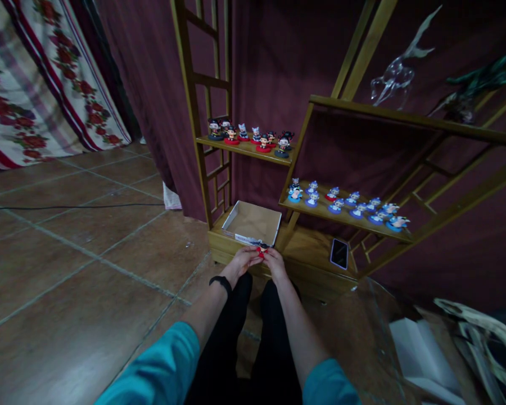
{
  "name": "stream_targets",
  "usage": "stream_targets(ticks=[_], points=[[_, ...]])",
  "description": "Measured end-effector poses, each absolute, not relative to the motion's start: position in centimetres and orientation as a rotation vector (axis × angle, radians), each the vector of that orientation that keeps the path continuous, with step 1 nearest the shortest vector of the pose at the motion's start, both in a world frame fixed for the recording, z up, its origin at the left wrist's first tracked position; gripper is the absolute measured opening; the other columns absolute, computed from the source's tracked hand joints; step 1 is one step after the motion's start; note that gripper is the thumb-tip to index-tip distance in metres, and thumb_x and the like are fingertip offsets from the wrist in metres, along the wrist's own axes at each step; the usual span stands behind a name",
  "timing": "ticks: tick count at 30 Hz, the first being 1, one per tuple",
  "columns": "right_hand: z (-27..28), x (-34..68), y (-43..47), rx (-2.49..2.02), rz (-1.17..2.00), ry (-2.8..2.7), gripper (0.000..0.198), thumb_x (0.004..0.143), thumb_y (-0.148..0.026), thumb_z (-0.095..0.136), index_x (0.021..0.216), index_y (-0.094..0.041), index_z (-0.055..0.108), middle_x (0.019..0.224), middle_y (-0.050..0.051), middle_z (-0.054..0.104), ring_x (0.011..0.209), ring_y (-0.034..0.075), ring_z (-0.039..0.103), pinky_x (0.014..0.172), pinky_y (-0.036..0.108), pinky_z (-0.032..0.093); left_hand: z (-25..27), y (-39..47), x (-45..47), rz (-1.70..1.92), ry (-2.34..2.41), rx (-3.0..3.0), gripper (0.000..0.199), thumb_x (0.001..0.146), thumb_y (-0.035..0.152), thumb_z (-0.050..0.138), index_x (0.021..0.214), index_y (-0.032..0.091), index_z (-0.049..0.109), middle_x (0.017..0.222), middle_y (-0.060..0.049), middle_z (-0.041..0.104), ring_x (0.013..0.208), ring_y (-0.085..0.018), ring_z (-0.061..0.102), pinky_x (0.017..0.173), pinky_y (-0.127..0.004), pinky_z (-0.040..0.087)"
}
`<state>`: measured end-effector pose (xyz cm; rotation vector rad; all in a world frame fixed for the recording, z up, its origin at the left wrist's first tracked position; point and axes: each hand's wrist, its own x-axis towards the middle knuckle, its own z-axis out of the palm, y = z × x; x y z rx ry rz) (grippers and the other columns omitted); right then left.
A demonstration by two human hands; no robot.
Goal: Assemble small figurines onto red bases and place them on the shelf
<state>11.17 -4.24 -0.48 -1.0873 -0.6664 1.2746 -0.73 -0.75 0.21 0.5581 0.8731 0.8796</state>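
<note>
From the head camera, you're holding a small red-based figurine [262,249] between both hands, low in front of your knees and just in front of the open cardboard box [253,223] on the bottom shelf. Your left hand [243,260] is closing in from one side, your right hand [274,262] from the other, and both sets of fingertips are pinching the little piece between them. It's looking light and rigid, likely moulded plastic or resin, so weight isn't your worry; the thin raised parts on top are what could snap. You're best gripping it by the round red base, which looks the broadest and sturdiest part, and the glossy finish may be a touch slippery, so keep the pinch firm but gentle. Up on the shelves, more red-based figurines [248,136] are standing in a cluster, blue-based ones [349,203] are lining the lower tier, and a phone [339,253] is lying flat nearby.
</note>
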Motion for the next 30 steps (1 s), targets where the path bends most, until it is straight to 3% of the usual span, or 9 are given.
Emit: stream_targets(ticks=[15, 30], points=[[-0.35, 11.6, -4.35, -1.086, 1.295, -0.63, 0.033, 0.056, -0.026, 0.07, 0.088, -0.022, 0.063, 0.087, 0.002, 0.068, 0.078, 0.017, 0.064, 0.072, 0.031, 0.051, 0.45, -0.81, -0.74, 0.928, 0.877, 0.538, 0.016, 0.072, -0.001, 0.059, 0.083, 0.01, 0.059, 0.072, -0.005, 0.066, 0.061, -0.01, 0.063, 0.065, -0.023, 0.054], [-0.97, 11.87, -4.05, -1.124, 1.291, -0.691, 0.04, 0.053, -0.029, 0.073, 0.091, -0.021, 0.062, 0.089, 0.002, 0.067, 0.076, 0.015, 0.063, 0.068, 0.027, 0.048, 0.39, -0.72, -0.68, 0.925, 0.901, 0.573, 0.014, 0.079, 0.001, 0.05, 0.077, 0.01, 0.061, 0.065, -0.003, 0.062, 0.049, -0.005, 0.054, 0.053, -0.016, 0.048]])
